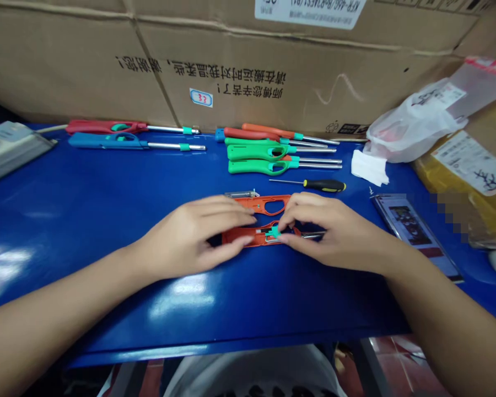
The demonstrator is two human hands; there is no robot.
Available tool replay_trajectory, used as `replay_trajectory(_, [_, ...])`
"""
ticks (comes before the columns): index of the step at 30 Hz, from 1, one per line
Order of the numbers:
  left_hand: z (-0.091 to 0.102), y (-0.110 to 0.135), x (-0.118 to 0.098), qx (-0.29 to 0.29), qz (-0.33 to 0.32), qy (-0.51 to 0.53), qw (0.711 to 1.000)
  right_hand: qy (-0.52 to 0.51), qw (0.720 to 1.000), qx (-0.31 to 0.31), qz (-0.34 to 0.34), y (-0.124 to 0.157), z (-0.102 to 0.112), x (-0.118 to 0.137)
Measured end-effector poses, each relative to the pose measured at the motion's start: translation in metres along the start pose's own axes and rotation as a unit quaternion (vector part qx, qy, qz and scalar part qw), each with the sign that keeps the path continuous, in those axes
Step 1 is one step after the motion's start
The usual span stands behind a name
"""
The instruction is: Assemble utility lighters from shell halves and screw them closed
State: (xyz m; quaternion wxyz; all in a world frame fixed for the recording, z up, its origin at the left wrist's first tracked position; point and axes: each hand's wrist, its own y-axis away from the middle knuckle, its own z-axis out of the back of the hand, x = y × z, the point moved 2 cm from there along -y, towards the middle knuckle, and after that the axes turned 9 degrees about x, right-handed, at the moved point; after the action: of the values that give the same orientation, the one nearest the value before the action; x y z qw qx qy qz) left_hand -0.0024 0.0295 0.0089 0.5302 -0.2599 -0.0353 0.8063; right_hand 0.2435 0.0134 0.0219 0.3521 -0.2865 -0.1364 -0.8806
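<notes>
An opened orange gas lighter lies in two halves on the blue table. The near orange shell (252,238) holds small inner parts, and a metal tube sticks out to its right. My left hand (194,231) grips this near shell at its left end, thumb along the near edge; its fingers also reach over the far orange shell (252,205). My right hand (326,226) is closed, its thumb and fingertips pinching a small green trigger (274,231) in the near shell. Behind the far shell lies a clear, metal-tipped lighter fuel tank (242,194).
A yellow-black screwdriver (324,185) lies beyond my hands. Behind it are several lighters, including a green one (248,167); a blue lighter (107,141) and a red lighter (103,127) lie left. A phone (417,237) is at right. A large cardboard box (215,49) closes off the back.
</notes>
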Motion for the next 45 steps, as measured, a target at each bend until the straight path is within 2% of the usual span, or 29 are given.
replay_trajectory(3, [0.004, -0.002, 0.014, -0.041, 0.088, -0.032, 0.995, 0.017, 0.998, 0.057, 0.013, 0.004, -0.001, 0.001])
replay_trajectory(6, [0.001, -0.001, 0.028, -0.025, 0.161, -0.041, 0.986, 0.037, 0.997, 0.064, 0.013, 0.004, -0.006, -0.001])
replay_trajectory(8, [-0.001, -0.001, 0.034, -0.016, 0.186, -0.029, 0.982, 0.040, 0.997, 0.061, 0.015, 0.003, -0.010, -0.003])
replay_trajectory(12, [-0.004, 0.001, 0.038, -0.014, 0.215, 0.008, 0.976, 0.029, 0.998, 0.059, 0.007, 0.001, -0.012, -0.001])
replay_trajectory(17, [-0.003, 0.002, 0.040, -0.039, 0.252, 0.065, 0.965, -0.016, 0.999, 0.042, -0.006, 0.004, -0.002, 0.001])
replay_trajectory(22, [-0.004, 0.002, 0.039, -0.031, 0.260, 0.040, 0.964, -0.006, 0.999, 0.034, -0.013, 0.008, 0.011, -0.002])
replay_trajectory(29, [-0.006, 0.002, 0.042, -0.043, 0.252, 0.030, 0.966, 0.015, 0.998, 0.059, -0.023, 0.009, 0.006, -0.005])
replay_trajectory(32, [-0.003, 0.001, 0.037, -0.066, 0.229, -0.001, 0.971, 0.018, 0.998, 0.054, -0.026, 0.011, 0.009, -0.007])
replay_trajectory(35, [0.000, -0.001, 0.020, -0.067, 0.130, -0.054, 0.988, 0.020, 0.998, 0.053, -0.031, 0.012, 0.012, -0.010])
replay_trajectory(39, [-0.006, -0.002, -0.001, 0.035, -0.016, -0.054, 0.998, 0.012, 0.997, 0.062, -0.045, 0.013, 0.014, -0.013])
replay_trajectory(42, [-0.013, 0.000, -0.007, 0.103, -0.049, -0.061, 0.992, 0.006, 0.996, 0.062, -0.066, 0.011, 0.013, -0.014])
replay_trajectory(45, [-0.016, 0.001, -0.006, 0.120, -0.051, -0.071, 0.989, -0.008, 0.995, 0.059, -0.085, 0.009, 0.012, -0.014])
